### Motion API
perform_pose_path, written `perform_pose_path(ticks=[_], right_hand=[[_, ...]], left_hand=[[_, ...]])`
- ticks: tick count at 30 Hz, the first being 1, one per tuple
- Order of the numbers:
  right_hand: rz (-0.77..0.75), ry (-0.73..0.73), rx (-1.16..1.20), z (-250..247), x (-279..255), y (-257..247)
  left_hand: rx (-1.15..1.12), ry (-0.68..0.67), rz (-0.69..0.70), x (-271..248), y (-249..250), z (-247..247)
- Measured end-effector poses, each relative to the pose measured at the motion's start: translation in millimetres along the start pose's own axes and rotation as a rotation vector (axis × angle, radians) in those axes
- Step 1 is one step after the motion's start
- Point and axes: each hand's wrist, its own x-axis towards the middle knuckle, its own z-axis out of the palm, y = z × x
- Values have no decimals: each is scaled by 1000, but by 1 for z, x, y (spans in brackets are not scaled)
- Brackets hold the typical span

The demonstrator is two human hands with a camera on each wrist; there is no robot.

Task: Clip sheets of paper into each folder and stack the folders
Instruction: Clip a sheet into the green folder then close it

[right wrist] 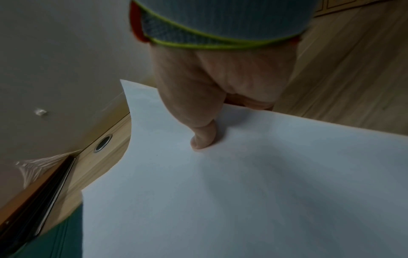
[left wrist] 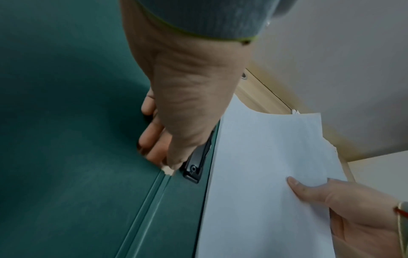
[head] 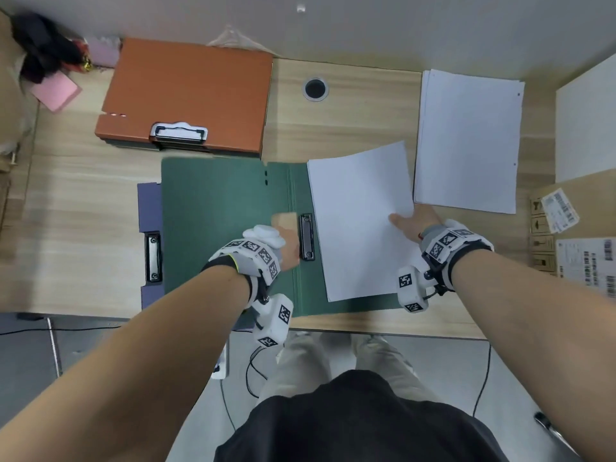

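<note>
A green folder [head: 216,208] [left wrist: 55,122] lies open on the wooden desk, its black clip [head: 307,241] [left wrist: 194,167] beside the spine. My left hand [head: 286,240] [left wrist: 163,148] sits at the clip, thumb against its lever and fingers curled on the left cover. My right hand [head: 405,223] [left wrist: 331,197] pinches white sheets of paper [head: 356,211] [left wrist: 264,165] [right wrist: 243,192] at their right edge, thumb [right wrist: 203,137] on top. The sheets hover slightly skewed over the right half of the folder, their left edge close to the clip.
A purple folder [head: 148,201] peeks out under the green one at the left. Closed folders with an orange one [head: 190,91] on top are stacked at the back left. A pile of loose paper [head: 466,138] lies at the back right, cardboard boxes [head: 580,228] beyond it.
</note>
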Motion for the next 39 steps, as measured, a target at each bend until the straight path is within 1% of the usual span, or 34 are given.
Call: perform_pose_path(ticks=[2,3,7,9,12,15,16,18,20,24,26,28,30,33,34,37,39], right_hand=[[-11,-17,-9,1,0,6],[-11,-29,-5,1,0,8],[-11,-63,42,2,3,16],[-17,-67,34,3,2,18],[-46,-65,47,6,5,20],[-60,-49,34,9,10,28],[-54,-54,32,9,10,29],[-66,-61,43,10,12,33],[-67,-57,59,9,12,35],[-67,-60,83,8,14,40],[-45,-79,108,8,17,43],[-37,-85,128,6,17,45],[-48,-134,154,2,10,44],[-41,-183,130,1,21,49],[-43,-189,96,0,16,46],[-47,-155,6,0,15,37],[-44,-143,2,4,14,31]], left_hand=[[-33,21,-21,-2,5,6],[-90,42,-50,-3,6,5],[-275,172,-231,4,9,-1],[-365,177,-313,9,17,-1],[-437,174,-391,7,29,-6],[-533,186,-505,16,43,-3],[-588,195,-552,21,44,0],[-658,247,-600,29,46,5],[-646,251,-603,29,45,5],[-667,231,-515,16,41,3],[-744,225,-479,14,34,5],[-873,233,-451,9,28,9],[-966,252,-427,5,23,13],[-1057,253,-394,-1,21,10],[-1094,259,-387,-3,21,10],[-1179,263,-385,-5,21,9],[-1250,244,-388,-5,22,10]])
